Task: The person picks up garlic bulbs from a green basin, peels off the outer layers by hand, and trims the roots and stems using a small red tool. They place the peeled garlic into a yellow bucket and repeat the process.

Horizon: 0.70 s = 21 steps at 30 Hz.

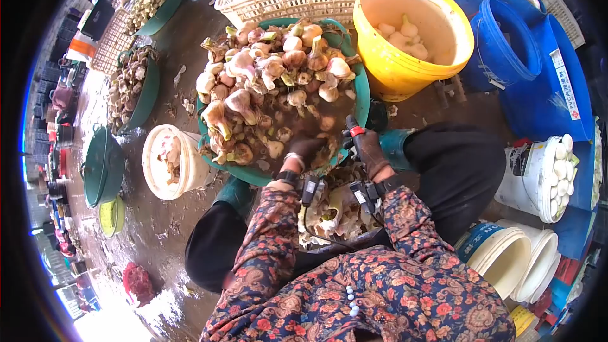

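Bright daylight, lower-left glare, fisheye-curved edges, black corners

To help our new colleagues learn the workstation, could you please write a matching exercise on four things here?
1. Left hand
2. Right hand
3. Yellow bucket
4. Pale crate

A. Lattice-sided, beyond the green tub
B. Grips a red-banded tool
C. At the tub's unpeeled garlic
D. Holds whitish bulbs

Pairs: 1-C, 2-B, 3-D, 4-A
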Tool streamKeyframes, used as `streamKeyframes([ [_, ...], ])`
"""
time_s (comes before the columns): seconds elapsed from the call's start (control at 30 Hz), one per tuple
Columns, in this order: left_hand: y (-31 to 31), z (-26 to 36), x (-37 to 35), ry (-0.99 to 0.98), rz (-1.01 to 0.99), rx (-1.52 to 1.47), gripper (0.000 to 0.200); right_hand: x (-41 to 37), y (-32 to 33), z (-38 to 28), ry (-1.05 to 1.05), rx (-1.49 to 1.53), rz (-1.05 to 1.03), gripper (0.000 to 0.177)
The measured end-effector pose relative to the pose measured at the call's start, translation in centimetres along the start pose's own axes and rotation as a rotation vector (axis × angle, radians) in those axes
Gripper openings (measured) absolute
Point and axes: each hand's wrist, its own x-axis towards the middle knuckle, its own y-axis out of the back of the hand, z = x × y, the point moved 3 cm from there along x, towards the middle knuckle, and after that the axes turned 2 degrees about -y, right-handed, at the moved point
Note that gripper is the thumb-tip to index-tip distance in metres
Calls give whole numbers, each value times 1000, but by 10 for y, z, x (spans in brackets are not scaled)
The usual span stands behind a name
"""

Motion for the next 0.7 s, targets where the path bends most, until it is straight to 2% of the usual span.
streamKeyframes([
  [0.07, 9, 21, -52, -920, 84, 731, 42, -4, -4, 15, -171, 25, -12, 61],
  [0.1, 18, 5, -57, -729, 27, 500, 39, -9, -6, 16, -254, -6, 13, 61],
  [0.13, 19, -5, -51, -480, -48, -181, 39, -15, -8, 17, -258, -5, 10, 61],
  [0.2, 14, 36, -100, -336, -119, -438, 42, -30, -20, 16, -387, 113, -246, 59],
  [0.23, 13, 52, -119, -363, -144, -376, 43, -2, -27, 50, -128, 78, -211, 50],
  [0.27, 13, 60, -130, -366, -135, -377, 43, -9, -32, 45, -125, 74, -220, 50],
  [0.33, 9, 67, -145, -229, -126, -305, 45, -30, -37, 20, 202, -83, -137, 42],
  [0.37, 3, 72, -151, -314, -35, -152, 48, -32, -40, 18, 118, -139, -134, 35],
  [0.4, 2, 72, -154, -318, -29, -153, 48, -38, -41, 15, 122, -142, -139, 35],
  [0.47, 3, 80, -163, -587, 228, 482, 52, -51, -42, 5, 314, -201, -136, 30],
  [0.5, 5, 79, -167, -589, 231, 482, 52, -46, -42, 12, 346, -231, -166, 30],
  [0.53, 10, 76, -170, -476, 152, 243, 53, -46, -38, 14, 352, -231, -168, 30],
  [0.6, 15, 73, -173, -247, -13, -223, 54, -51, -36, 17, -179, 262, -420, 31],
  [0.63, 13, 71, -175, -264, -21, -354, 53, -57, -35, 16, -193, 372, -401, 29],
  [0.67, 8, 69, -177, -263, -18, -354, 53, -64, -35, 10, -194, 372, -404, 29],
  [0.7, 4, 68, -178, -303, 15, -361, 51, -72, -33, 0, -110, 200, -358, 32],
])
